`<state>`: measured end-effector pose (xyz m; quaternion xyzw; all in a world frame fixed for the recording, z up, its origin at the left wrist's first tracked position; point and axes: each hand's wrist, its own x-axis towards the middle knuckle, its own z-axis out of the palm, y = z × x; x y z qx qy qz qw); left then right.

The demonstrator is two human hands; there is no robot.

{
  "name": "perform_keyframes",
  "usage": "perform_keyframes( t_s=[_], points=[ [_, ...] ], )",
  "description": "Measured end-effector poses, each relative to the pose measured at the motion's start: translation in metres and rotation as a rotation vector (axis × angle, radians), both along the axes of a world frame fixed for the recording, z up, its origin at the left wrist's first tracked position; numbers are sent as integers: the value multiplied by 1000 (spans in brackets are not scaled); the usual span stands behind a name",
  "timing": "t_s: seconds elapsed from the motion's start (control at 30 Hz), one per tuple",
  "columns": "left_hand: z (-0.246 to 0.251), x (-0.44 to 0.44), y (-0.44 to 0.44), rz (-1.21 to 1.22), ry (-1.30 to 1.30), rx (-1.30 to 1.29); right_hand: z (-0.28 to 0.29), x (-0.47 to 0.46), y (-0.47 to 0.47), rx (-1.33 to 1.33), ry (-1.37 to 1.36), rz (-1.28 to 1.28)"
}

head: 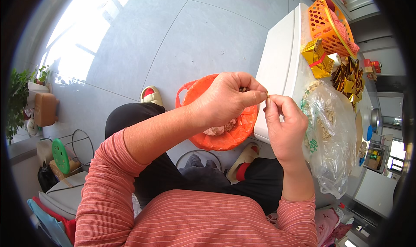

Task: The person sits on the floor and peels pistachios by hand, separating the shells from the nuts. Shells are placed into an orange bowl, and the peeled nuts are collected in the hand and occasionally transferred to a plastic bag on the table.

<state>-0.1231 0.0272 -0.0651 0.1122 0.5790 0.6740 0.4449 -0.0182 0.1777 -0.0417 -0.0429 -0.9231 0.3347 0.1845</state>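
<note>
My left hand (pixel 224 97) and my right hand (pixel 286 123) meet at the fingertips, pinching one tiny yellowish piece between them; what it is cannot be told. Some small dark bits show in the curl of my left hand's fingers. Below my left hand stands a bin lined with a red plastic bag (pixel 242 130), with crumpled pale paper or scraps inside. To the right of my right hand, a clear plastic bag (pixel 334 149) lies on a white surface, with many small beige pieces in and beside it.
An orange plastic basket (pixel 328 29) holding pink cloth stands on the white cabinet (pixel 279 48). Near it lie a banded stack of gold foil (pixel 317 60) and loose folded gold foil (pixel 349 81). A green round stool seat (pixel 60 156) is at the left, by a brown container (pixel 45 109).
</note>
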Motion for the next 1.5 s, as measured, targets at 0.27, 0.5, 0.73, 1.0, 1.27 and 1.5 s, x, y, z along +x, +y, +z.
perform_keyframes(
  t_s=[0.27, 0.5, 0.73, 1.0, 1.27, 1.5],
  points=[
    [1, 0, 1, 1, 53, 15, -1, -1, 0, 147, 86, 68],
    [8, -1, 1, 19, 32, 4, -5, -3, -3, 359, 236, 178],
    [11, -1, 2, 14, 43, 9, -1, 0, 1, -245, -41, 103],
    [9, -1, 2, 10, 111, -55, 3, -2, 8, -639, -238, 77],
    [13, -2, 5, -62, 205, -140, -1, -6, 14, -123, 77, 183],
    [17, -3, 2, -123, 126, -132, 0, -2, 10, -334, -71, 99]
  ],
)
